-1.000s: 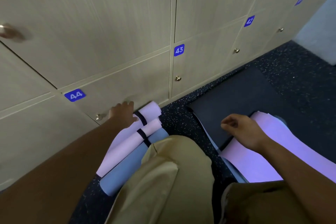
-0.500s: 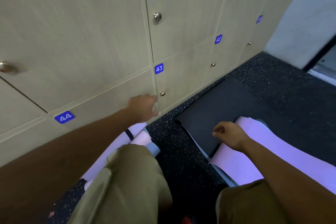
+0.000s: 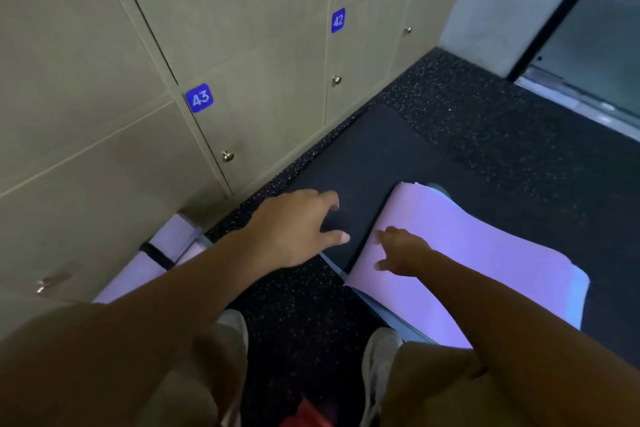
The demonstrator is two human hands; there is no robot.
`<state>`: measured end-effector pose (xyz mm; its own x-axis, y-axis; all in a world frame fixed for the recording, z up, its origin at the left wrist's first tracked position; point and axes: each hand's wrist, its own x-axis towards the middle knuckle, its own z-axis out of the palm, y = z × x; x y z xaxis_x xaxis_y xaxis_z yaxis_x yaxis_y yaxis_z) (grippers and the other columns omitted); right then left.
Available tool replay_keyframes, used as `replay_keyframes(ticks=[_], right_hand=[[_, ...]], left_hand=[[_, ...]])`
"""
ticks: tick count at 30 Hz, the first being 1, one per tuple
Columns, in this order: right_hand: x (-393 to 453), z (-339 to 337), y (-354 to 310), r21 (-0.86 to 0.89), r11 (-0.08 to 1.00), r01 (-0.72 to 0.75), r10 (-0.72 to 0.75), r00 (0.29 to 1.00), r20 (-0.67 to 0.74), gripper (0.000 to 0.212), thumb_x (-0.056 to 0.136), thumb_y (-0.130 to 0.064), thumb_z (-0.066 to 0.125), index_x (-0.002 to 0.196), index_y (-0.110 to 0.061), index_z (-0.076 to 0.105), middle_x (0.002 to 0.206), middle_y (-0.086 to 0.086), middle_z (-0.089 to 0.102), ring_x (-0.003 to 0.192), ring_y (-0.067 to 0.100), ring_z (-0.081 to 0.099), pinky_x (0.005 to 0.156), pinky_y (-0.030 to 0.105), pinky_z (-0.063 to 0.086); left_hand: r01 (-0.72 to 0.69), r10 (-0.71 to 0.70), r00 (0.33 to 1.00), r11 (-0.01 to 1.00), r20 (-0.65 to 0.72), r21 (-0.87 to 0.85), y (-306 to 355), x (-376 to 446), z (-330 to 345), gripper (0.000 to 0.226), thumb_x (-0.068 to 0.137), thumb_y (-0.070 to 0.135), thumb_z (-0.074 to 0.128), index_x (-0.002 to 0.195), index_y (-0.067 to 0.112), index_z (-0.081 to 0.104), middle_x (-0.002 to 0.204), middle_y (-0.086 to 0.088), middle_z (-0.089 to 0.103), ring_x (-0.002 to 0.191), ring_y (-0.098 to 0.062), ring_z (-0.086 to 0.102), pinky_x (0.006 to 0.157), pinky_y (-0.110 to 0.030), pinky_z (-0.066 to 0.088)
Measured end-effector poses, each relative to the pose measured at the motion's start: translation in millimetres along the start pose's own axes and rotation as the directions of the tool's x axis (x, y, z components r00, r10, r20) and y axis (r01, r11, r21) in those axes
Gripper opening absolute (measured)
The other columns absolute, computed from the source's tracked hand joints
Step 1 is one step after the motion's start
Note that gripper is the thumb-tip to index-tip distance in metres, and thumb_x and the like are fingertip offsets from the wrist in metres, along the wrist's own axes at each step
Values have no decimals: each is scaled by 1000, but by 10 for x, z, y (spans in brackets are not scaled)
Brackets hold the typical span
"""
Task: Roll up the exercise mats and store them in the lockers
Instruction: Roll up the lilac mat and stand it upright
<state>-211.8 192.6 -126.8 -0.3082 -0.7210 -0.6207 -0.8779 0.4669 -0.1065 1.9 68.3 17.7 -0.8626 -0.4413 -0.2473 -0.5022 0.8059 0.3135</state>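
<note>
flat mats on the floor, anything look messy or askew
Yes. The purple mat lies crooked over the black mat, covering its near right part, with a blue mat's edge sticking out beneath. None are lined up.

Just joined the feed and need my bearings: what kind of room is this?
Probably a gym or studio locker area: numbered locker doors with knobs, a dark speckled rubber floor, and exercise mats, one pink mat lying flat and rolled mats by the lockers.

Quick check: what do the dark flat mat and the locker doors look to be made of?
Dark flat mat: looks like matte foam or rubber; it lies limp and flat with no sheen. Locker doors: probably wood-look laminate, beige with faint grain and a slight sheen, with small shiny metal knobs.
</note>
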Motion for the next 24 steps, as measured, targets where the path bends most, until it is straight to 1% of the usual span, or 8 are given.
replay_keyframes(ticks=[4,8,11,13,17,20,21,24], right_hand=[[355,438,68,-129,990,57,-51,997,54,68,93,-43,68,146,-12,37,140,11,44,128,31,47,99,44,48],[665,804,91,-149,988,48,-42,998,43,83,89,-44,72,151,-9,29,147,12,36,133,31,40,99,45,45],[871,1050,108,-162,987,14,-7,999,44,109,79,-59,76,156,-10,19,155,11,27,139,32,31,105,46,39],[928,1209,116,-201,980,-4,14,999,50,118,71,-68,78,155,-11,19,155,11,26,139,31,30,107,45,37],[963,1553,176,-249,967,-49,41,998,-37,115,66,-71,78,151,-12,27,152,12,28,139,31,30,106,45,36],[1002,1666,186,-259,963,-74,54,995,-84,107,52,-70,85,135,-10,53,138,15,47,122,32,43,92,45,45],[1011,1682,203,-261,963,-61,33,994,-107,100,56,-70,83,132,-11,56,137,15,51,120,32,45,90,44,46],[1002,1596,251,-212,977,-18,-5,994,-106,81,86,-65,60,145,-12,41,151,13,39,132,32,41,100,45,39]], left_hand=[[11,-17,995,998,94,58,-48,157,102,55,91,65,58,134,32,51,127,6,59,112,-19,60,93,-42,51],[-9,3,997,997,72,83,-84,329,110,56,91,68,54,135,34,48,125,9,59,111,-17,60,91,-41,51],[-10,-1,995,995,103,103,-133,422,153,58,91,70,52,136,34,48,123,9,59,108,-15,60,90,-40,52],[-5,-4,994,997,112,80,-167,488,153,59,89,70,52,136,35,48,123,10,59,106,-14,60,90,-39,51],[16,-23,991,998,133,55,-224,594,131,62,86,74,50,135,37,49,122,11,60,102,-14,59,91,-39,51],[38,-46,989,998,143,56,-302,622,125,61,85,75,49,132,36,50,121,11,61,102,-14,59,91,-40,51],[43,-50,989,997,142,57,-319,630,122,61,84,76,48,131,36,50,120,11,62,101,-14,60,91,-40,51],[51,-59,985,997,162,52,-351,647,152,60,85,76,51,130,36,52,119,10,63,99,-15,61,90,-40,52]])
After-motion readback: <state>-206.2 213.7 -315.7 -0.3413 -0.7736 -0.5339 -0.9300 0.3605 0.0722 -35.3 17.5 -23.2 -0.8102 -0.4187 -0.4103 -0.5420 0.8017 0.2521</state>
